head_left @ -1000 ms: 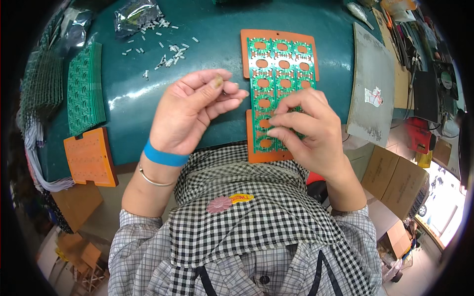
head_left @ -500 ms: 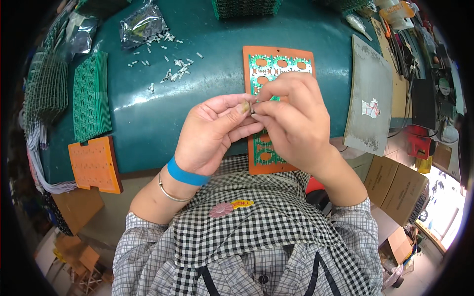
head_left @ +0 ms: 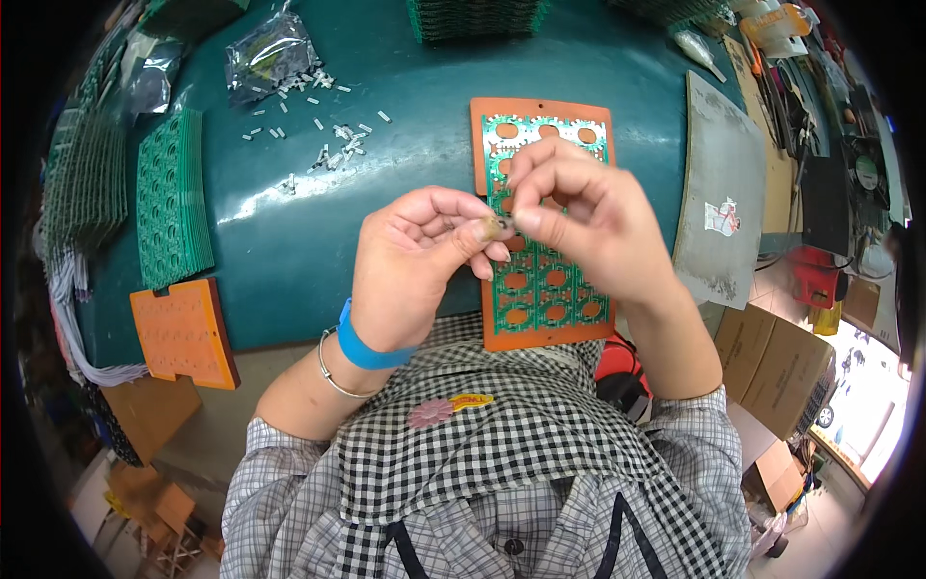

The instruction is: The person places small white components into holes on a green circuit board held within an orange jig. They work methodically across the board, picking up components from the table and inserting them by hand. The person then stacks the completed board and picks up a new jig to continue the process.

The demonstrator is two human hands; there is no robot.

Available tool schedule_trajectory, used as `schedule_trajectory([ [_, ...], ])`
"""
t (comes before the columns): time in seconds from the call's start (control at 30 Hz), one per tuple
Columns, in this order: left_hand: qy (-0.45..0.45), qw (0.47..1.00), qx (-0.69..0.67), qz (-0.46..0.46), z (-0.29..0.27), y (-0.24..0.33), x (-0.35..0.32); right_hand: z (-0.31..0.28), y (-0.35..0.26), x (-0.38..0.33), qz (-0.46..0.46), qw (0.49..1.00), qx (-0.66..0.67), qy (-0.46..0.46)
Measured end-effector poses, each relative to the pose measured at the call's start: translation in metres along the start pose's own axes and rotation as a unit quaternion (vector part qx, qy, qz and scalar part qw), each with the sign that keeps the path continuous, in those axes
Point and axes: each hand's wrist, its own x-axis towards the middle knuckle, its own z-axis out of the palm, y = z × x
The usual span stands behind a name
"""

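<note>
Dark teal and curved by the lens, the work surface [head_left: 289, 241] carries everything within arm's reach. Both hands meet above it: the left hand [head_left: 415, 265] is curled, thumb and forefinger pinched on a tiny pale component [head_left: 494, 228], and the right hand [head_left: 579, 222] pinches the same piece from the other side, fingertips touching. They hover just over a green circuit panel [head_left: 540, 289] full of round cut-outs, which lies on an orange carrier board [head_left: 526, 338] directly beneath.

By the look of it, the step in hand is readying one small part between the fingers (straightening or orienting it, though it is too small to tell). Seating it would call for a fine, steady lowering to one spot on the panel.

A scatter of loose white parts [head_left: 328, 145] lies up and to the left, near a crinkled foil bag [head_left: 265, 53]. Stacks of green panels [head_left: 172, 198] sit at the left edge, with a second orange board [head_left: 185, 333] below them and a grey plate [head_left: 719, 193] to the right. The hands themselves hide much of the panel.
</note>
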Motion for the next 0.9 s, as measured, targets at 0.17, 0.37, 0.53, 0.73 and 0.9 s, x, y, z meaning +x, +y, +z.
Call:
schedule_trajectory([
  [0.17,-0.008,0.997,-0.077,-0.014,-0.01,0.0,0.009,-0.058,0.019,0.032,-0.072,0.959,-0.234,0.141],
  [0.37,-0.025,0.992,-0.103,-0.07,-0.012,0.003,0.011,-0.072,0.039,0.05,-0.073,0.933,-0.335,0.111],
  [0.53,-0.028,0.984,-0.137,-0.111,-0.017,0.004,0.019,-0.069,0.04,0.05,-0.087,0.915,-0.376,0.12],
  [0.73,-0.03,0.984,-0.13,-0.121,-0.015,0.002,0.021,-0.069,0.044,0.051,-0.1,0.914,-0.373,0.122],
  [0.9,-0.028,0.987,-0.112,-0.114,-0.012,0.0,0.021,-0.066,0.041,0.053,-0.162,0.881,-0.432,0.109],
])
